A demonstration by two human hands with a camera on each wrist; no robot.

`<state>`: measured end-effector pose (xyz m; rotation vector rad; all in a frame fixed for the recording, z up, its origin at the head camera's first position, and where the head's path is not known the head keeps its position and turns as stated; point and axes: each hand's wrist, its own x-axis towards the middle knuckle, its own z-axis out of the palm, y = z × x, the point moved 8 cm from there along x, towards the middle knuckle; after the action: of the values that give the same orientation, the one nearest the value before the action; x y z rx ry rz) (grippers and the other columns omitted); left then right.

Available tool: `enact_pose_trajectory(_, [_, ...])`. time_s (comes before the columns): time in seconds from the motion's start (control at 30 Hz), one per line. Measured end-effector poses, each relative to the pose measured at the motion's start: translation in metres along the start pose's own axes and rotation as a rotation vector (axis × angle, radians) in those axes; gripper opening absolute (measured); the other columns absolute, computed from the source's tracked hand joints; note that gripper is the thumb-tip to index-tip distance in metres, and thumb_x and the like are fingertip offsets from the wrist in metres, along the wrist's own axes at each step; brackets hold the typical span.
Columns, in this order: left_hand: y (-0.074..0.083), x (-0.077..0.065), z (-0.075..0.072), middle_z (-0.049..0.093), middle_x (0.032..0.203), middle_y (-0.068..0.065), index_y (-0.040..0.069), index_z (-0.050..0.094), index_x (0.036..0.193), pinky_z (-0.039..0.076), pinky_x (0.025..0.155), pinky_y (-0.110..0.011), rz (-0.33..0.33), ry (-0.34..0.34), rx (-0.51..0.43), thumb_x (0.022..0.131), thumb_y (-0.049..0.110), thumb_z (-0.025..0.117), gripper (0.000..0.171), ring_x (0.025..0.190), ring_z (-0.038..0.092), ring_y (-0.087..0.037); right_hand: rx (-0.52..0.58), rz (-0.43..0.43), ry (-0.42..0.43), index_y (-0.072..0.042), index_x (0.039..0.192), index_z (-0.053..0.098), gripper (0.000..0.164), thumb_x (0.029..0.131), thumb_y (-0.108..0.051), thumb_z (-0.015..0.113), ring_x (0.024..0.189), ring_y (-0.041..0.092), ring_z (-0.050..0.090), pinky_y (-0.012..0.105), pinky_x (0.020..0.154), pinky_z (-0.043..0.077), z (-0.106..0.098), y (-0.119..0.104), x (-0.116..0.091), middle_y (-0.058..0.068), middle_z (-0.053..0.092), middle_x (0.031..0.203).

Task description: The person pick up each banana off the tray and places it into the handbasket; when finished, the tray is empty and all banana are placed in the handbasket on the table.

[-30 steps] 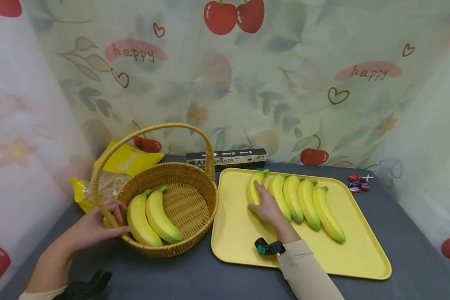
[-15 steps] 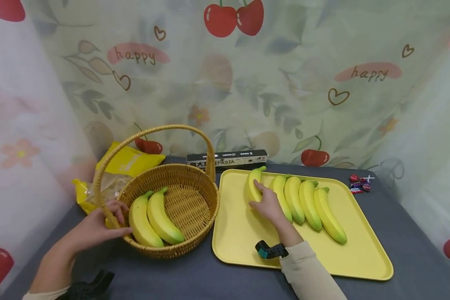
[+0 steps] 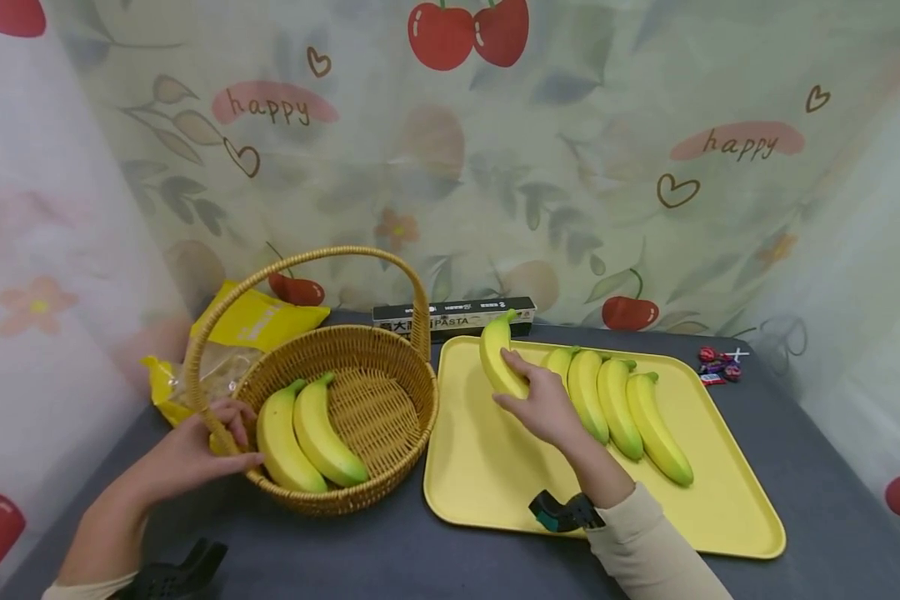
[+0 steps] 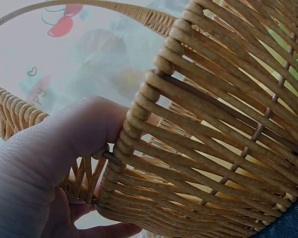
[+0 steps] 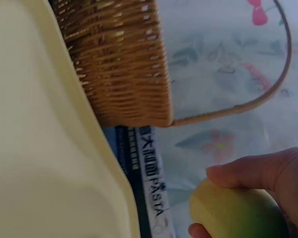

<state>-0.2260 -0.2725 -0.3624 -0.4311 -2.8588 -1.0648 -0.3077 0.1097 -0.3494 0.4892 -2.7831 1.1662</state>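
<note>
My right hand (image 3: 543, 404) holds a yellow banana (image 3: 497, 358) over the left part of the yellow tray (image 3: 465, 492), its stem pointing up and away. In the right wrist view the thumb lies along the near end of this banana (image 5: 233, 213). Several more bananas (image 3: 618, 408) lie side by side on the tray. To the left, the wicker basket (image 3: 382, 417) has two bananas (image 3: 307, 437) at the left of its inside. My left hand (image 3: 191, 450) grips the basket's left rim by the handle's foot, thumb over the rim (image 4: 131, 124).
Behind the basket lies a yellow plastic bag (image 3: 270, 321) with a see-through part. A black and white pasta box (image 3: 480, 315) stands along the back, behind the tray. Small wrapped candies (image 3: 716, 367) lie at the back right. A printed curtain (image 3: 450, 167) encloses the table.
My right hand has lifted the leftmost banana off the row on the tray and moved it up and slightly left. The left hand stays on the basket rim.
</note>
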Motion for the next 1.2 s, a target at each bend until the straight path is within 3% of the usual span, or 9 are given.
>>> enact_pose_trajectory(0.3, [0.000,-0.001,0.000,0.057,0.107,-0.009,0.011,0.055,0.074,0.044,0.075,-0.025,0.008,0.005,0.005,0.076,0.025,0.077,0.027,0.097,0.053,-0.020,0.038,-0.081,-0.106,-0.006,0.140,0.041,0.063,0.083,-0.013,0.069,0.132,0.029,0.039,0.043,0.095,0.046,-0.005,-0.024,-0.024,0.018,0.038,0.144])
enact_pose_trajectory(0.47, [0.001,-0.001,0.000,0.057,0.107,-0.009,0.011,0.055,0.074,0.044,0.076,-0.026,0.011,0.001,-0.003,0.076,0.024,0.077,0.026,0.097,0.053,-0.019,0.043,-0.127,-0.164,-0.008,0.140,0.041,0.063,0.084,-0.015,0.068,0.133,0.028,0.038,0.041,0.095,0.045,-0.006,-0.038,-0.035,0.014,0.039,0.145])
enact_pose_trajectory(0.67, [0.001,-0.001,-0.001,0.056,0.108,-0.010,0.010,0.055,0.075,0.045,0.076,-0.025,0.005,-0.008,-0.012,0.077,0.024,0.077,0.026,0.098,0.053,-0.019,0.078,-0.206,-0.279,-0.010,0.141,0.041,0.062,0.085,-0.016,0.068,0.133,0.027,0.039,0.029,0.091,0.045,-0.006,-0.058,-0.047,0.013,0.038,0.146])
enact_pose_trajectory(0.9, [0.002,0.000,0.000,0.057,0.107,-0.011,0.010,0.054,0.076,0.045,0.074,-0.024,0.008,-0.013,-0.012,0.077,0.023,0.076,0.026,0.099,0.053,-0.024,0.113,-0.322,-0.407,-0.007,0.141,0.040,0.062,0.086,-0.016,0.067,0.134,0.026,0.037,0.038,0.101,0.041,0.005,-0.078,-0.056,0.012,0.038,0.146])
enact_pose_trajectory(1.07, [0.000,-0.001,0.000,0.057,0.107,-0.010,0.010,0.054,0.076,0.045,0.075,-0.021,0.017,-0.012,-0.017,0.077,0.023,0.076,0.026,0.100,0.051,-0.012,0.064,-0.383,-0.470,-0.008,0.140,0.041,0.061,0.086,-0.018,0.067,0.130,0.025,0.044,0.031,0.096,0.045,0.017,-0.091,-0.055,0.011,0.039,0.145])
enact_pose_trajectory(1.17, [-0.001,-0.001,0.000,0.058,0.106,-0.008,0.010,0.054,0.075,0.045,0.077,-0.019,0.027,-0.013,-0.021,0.077,0.023,0.076,0.026,0.099,0.050,-0.005,0.053,-0.412,-0.523,-0.007,0.140,0.041,0.060,0.087,-0.018,0.066,0.126,0.024,0.048,0.024,0.087,0.045,0.025,-0.101,-0.051,0.013,0.040,0.144])
enact_pose_trajectory(1.2, [-0.001,-0.001,0.000,0.058,0.106,-0.008,0.011,0.054,0.075,0.045,0.077,-0.018,0.029,-0.014,-0.021,0.077,0.023,0.076,0.026,0.098,0.050,-0.004,0.054,-0.417,-0.540,-0.007,0.140,0.041,0.060,0.087,-0.018,0.066,0.118,0.022,0.054,0.022,0.083,0.045,0.028,-0.104,-0.049,0.013,0.040,0.144])
